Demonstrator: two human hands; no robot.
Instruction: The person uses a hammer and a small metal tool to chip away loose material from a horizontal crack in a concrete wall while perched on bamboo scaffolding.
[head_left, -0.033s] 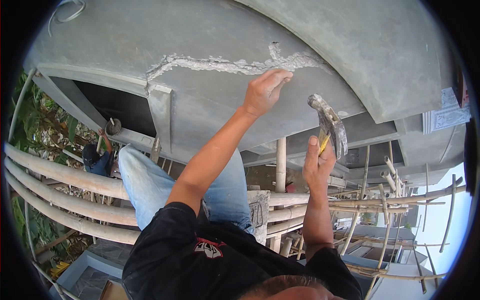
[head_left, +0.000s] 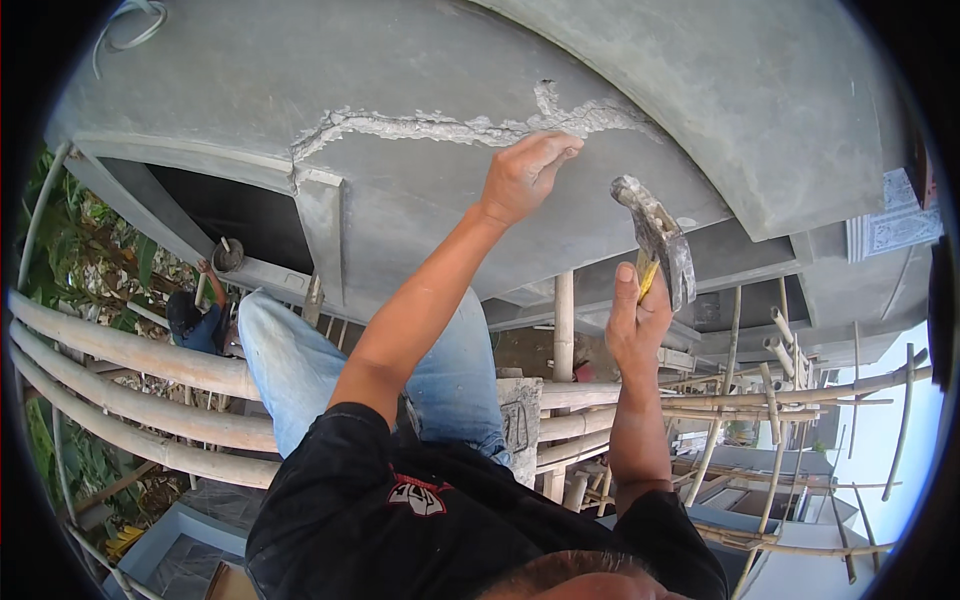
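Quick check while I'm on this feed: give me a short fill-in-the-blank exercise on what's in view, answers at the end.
1. The tool in the right hand is a ____.
2. Of the two hands, the ____ is nearer the rough groove in the grey wall.
3. The person's jeans are ____ in colour.
4. The person's T-shirt is mainly ____.

Missing words: hammer; left hand; blue; black.

Your black shirt (head_left: 320,500) carries a red-and-white lettered emblem (head_left: 418,495) on its chest; dark marks (head_left: 517,428) on the grey block (head_left: 518,396) are illegible.
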